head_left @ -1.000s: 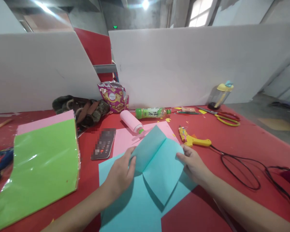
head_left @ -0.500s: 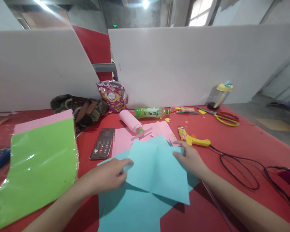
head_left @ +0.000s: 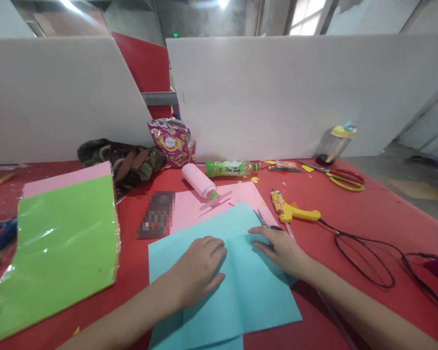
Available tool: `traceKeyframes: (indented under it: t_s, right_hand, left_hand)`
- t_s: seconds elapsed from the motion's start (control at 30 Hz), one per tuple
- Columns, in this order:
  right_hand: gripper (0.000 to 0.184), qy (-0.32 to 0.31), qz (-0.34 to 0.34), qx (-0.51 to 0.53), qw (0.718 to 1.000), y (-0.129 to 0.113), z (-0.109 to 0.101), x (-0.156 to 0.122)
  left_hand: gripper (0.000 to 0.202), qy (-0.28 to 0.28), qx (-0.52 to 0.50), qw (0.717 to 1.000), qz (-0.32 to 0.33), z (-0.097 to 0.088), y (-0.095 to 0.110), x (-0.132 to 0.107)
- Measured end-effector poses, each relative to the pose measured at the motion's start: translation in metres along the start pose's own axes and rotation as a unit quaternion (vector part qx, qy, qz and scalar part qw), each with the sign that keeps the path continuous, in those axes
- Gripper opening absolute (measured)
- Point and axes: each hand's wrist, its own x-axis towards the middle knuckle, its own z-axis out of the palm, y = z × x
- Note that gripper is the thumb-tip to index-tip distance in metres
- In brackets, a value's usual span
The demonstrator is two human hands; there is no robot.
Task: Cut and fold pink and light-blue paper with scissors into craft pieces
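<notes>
Fingers of both hands are lying spread flat on the blue paper (head_left: 248,291), left hand (head_left: 200,267) beside right hand (head_left: 279,248), holding nothing, near the scissors (head_left: 264,222).

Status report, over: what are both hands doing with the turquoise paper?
Left hand flat on turquoise paper. Right hand flat near its right edge. Small scissors lie just beyond right hand.
</notes>
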Motion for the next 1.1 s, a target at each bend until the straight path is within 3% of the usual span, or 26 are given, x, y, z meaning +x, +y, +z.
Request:
traceKeyframes:
  t_s: [0.17,0.33,0.73,0.9,1.1]
  right_hand:
    - [0.025,-0.026,-0.007,-0.048,0.998,0.001,0.002,-0.001]
    - [0.028,-0.037,0.032,-0.062,0.997,0.004,0.001,0.001]
    - [0.017,0.012,0.120,-0.023,0.992,0.001,0.003,0.008]
    - [0.014,-0.006,0.156,-0.078,0.985,-0.007,-0.003,0.007]
    - [0.017,-0.037,0.110,-0.182,0.976,-0.009,0.000,0.003]
  left_hand:
    - [0.044,0.000,0.023,1.000,-0.005,0.022,0.000,0.004]
    - [0.047,-0.015,0.037,0.999,-0.016,0.024,0.002,0.001]
    - [0.052,-0.022,0.064,0.997,-0.037,0.034,0.008,0.001]
    - [0.051,-0.020,0.064,0.997,-0.038,0.033,0.008,0.002]
    - [0.048,-0.003,0.071,0.997,-0.031,0.036,0.007,0.001]
